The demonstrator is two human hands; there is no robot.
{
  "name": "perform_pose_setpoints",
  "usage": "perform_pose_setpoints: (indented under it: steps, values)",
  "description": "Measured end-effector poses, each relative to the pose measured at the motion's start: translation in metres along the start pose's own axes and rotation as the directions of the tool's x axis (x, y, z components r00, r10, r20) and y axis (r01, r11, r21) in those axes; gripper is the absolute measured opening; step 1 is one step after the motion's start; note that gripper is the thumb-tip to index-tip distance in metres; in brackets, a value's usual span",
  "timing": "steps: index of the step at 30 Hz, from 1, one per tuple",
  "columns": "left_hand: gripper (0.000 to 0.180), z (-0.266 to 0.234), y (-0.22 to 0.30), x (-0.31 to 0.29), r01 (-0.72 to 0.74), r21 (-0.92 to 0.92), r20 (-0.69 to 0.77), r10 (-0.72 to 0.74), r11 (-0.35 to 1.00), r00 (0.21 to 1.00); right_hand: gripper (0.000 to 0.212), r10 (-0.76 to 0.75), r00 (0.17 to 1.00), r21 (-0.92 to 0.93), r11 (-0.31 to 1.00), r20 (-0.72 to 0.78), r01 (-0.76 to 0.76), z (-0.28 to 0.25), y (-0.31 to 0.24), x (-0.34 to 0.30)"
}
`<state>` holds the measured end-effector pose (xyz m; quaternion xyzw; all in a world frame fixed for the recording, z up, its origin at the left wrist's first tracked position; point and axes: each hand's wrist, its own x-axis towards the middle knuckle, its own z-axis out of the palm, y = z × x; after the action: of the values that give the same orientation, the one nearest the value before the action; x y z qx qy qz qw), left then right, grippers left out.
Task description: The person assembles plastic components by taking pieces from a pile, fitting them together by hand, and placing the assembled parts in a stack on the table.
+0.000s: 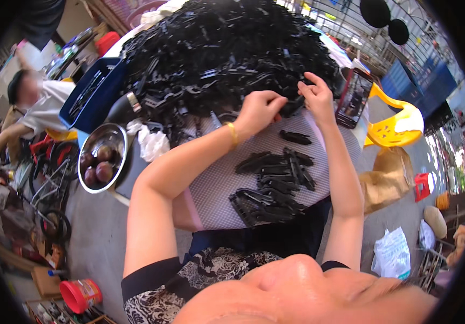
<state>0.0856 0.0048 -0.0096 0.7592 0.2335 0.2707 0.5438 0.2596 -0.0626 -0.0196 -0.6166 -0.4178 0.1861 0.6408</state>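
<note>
My left hand [260,112], with a yellow band on its wrist, is closed in a pinch at the near edge of a big heap of black plastic pieces [227,59]. A dark piece [293,105] shows at its fingertips, its outline lost against the heap. Just to the right, my right hand [318,100] has its fingers bent but apart, the index finger raised, and I see nothing between them. Below both hands, several long black plastic pieces [275,186] lie in a loose cluster on a pale patterned cloth [216,186]. One separate piece [295,137] rests nearer my hands.
Left of the heap are a blue bin [91,94], a metal bowl [84,181] of round dark fruit and crumpled white tissue [154,144]. A phone [354,98] stands upright at right, before a yellow chair [397,121]. Another person [49,102] sits at far left.
</note>
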Motion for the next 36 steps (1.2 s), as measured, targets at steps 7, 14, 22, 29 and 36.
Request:
perform_pose_setpoints:
  steps: [7, 14, 22, 29, 36]
  values:
    - [0.031, -0.006, -0.003, 0.009, 0.272, -0.506, 0.066, -0.278, 0.819, 0.958, 0.019, 0.035, 0.997, 0.449, 0.891, 0.065, -0.06, 0.008, -0.023, -0.021]
    - [0.035, -0.008, 0.001, 0.009, 0.276, -0.596, 0.089, -0.28, 0.754, 0.956, 0.019, -0.034, 0.985, 0.207, 0.978, 0.169, -0.002, 0.016, -0.021, -0.026]
    - [0.038, -0.009, 0.012, 0.005, 0.19, -0.502, 0.151, -0.13, 0.844, 0.98, 0.019, 0.014, 0.984, 0.237, 0.97, 0.18, -0.057, 0.007, -0.018, -0.021]
    - [0.035, -0.025, 0.005, 0.017, 0.352, -0.643, 0.3, -0.199, 0.681, 0.933, 0.017, -0.016, 0.961, 0.17, 0.985, 0.276, -0.032, 0.001, -0.017, -0.02]
    - [0.036, -0.024, 0.008, 0.012, 0.038, -0.114, 0.187, -0.016, 0.993, 0.982, 0.016, -0.2, 0.954, -0.074, 0.972, 0.222, 0.221, 0.01, -0.019, -0.026]
